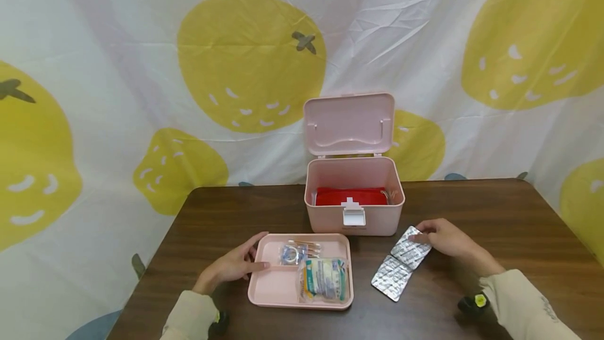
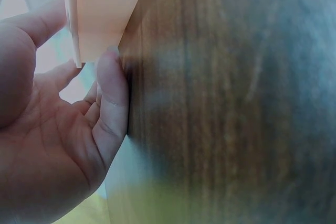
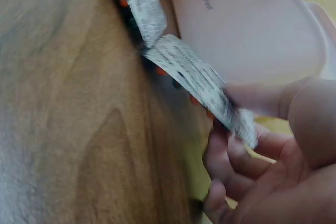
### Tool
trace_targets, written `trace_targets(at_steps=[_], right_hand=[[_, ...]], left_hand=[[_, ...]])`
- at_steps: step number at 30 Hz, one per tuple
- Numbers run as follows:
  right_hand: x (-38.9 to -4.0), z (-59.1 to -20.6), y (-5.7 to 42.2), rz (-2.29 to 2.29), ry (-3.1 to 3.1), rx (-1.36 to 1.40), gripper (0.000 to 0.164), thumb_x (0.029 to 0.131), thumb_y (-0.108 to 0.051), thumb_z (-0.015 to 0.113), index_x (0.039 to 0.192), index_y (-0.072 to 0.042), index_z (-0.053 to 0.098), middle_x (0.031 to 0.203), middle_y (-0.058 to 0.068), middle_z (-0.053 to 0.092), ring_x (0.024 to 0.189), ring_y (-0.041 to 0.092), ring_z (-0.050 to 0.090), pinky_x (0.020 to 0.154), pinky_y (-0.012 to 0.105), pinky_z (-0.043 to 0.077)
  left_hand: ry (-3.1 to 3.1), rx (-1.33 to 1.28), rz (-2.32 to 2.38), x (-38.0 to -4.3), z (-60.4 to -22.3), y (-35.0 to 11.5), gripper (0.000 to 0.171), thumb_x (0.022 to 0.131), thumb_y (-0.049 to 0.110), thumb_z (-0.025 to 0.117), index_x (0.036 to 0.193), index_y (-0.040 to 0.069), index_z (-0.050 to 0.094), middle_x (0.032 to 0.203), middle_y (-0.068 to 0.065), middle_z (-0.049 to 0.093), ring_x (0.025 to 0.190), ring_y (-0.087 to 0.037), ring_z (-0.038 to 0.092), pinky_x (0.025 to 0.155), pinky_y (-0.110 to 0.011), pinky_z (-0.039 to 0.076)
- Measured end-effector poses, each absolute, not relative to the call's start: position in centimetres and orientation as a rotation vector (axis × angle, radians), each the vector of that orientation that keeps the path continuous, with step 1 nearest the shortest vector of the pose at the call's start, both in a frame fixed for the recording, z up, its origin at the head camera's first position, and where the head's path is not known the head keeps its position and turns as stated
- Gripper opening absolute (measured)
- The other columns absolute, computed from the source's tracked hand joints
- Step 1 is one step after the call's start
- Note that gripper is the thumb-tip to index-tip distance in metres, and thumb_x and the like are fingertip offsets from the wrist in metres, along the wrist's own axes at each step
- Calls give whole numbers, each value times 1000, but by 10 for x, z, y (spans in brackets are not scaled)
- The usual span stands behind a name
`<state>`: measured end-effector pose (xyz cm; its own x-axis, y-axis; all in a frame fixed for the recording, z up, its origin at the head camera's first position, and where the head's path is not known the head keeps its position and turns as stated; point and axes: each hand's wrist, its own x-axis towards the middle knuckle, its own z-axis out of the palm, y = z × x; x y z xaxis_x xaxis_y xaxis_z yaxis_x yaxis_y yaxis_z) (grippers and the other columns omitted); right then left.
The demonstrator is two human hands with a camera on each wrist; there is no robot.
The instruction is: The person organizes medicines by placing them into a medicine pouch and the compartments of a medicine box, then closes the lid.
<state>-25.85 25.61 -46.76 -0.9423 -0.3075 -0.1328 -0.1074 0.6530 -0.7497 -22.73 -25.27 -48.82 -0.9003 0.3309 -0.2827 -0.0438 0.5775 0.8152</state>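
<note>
My right hand (image 1: pixel 445 237) pinches the upper end of a silver pill blister pack (image 1: pixel 411 248) between thumb and fingers. A second foil panel (image 1: pixel 392 278) hangs from it at a fold, low over the table. Orange and dark pills (image 3: pixel 124 1) show along the underside in the right wrist view. My left hand (image 1: pixel 234 263) grips the left side of a pink tray (image 1: pixel 271 290), thumb over the rim and fingers against the outer wall. In the tray lie cotton swabs (image 1: pixel 309 246), a roll of tape in a clear wrapper (image 1: pixel 291 255) and a plastic-wrapped packet (image 1: pixel 325 278).
Behind the tray stands an open pink medicine chest (image 1: pixel 330 220) with its lid (image 1: pixel 350 122) raised and a red item (image 1: pixel 351 197) inside. The dark wooden table (image 1: pixel 217 214) ends at a lemon-print cloth (image 1: pixel 264 161).
</note>
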Motion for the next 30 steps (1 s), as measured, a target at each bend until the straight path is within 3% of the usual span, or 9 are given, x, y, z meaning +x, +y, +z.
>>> trace_targets(at_steps=[6,13,19,25,30], right_hand=[[-257,-460,265,-1469,2324,-126,31,95,-26,65,109,2,66,89,2,63,81,18,56,71,34,51],[-247,-454,263,-1698,2102,-151,8,95,-21,65,92,-15,67,71,-10,56,60,8,47,56,24,43],[-238,-453,240,-1798,1882,-246,5,98,-16,61,95,-19,62,71,-11,58,53,5,52,53,20,46],[-230,-451,207,-1841,1630,-434,3,103,-14,51,104,-15,53,82,-3,64,66,16,71,62,25,56],[-225,-449,183,-1864,1511,-554,14,104,-9,47,113,-13,58,94,3,68,77,20,73,69,30,59]], left_hand=[[2409,235,1261,-227,-488,-253,83,89,28,75,156,18,28,95,-10,51,71,-19,50,58,-34,52],[2416,233,1259,-227,-488,-253,83,89,28,75,156,18,28,95,-10,51,71,-19,50,58,-34,52],[2411,229,1255,-226,-488,-253,82,89,28,75,156,18,28,96,-10,51,71,-19,50,58,-33,52],[2405,231,1261,-225,-488,-254,82,89,27,75,156,18,28,95,-11,51,71,-19,50,58,-32,52],[2412,239,1258,-226,-490,-253,81,89,27,75,156,19,28,95,-11,51,71,-19,50,59,-33,53]])
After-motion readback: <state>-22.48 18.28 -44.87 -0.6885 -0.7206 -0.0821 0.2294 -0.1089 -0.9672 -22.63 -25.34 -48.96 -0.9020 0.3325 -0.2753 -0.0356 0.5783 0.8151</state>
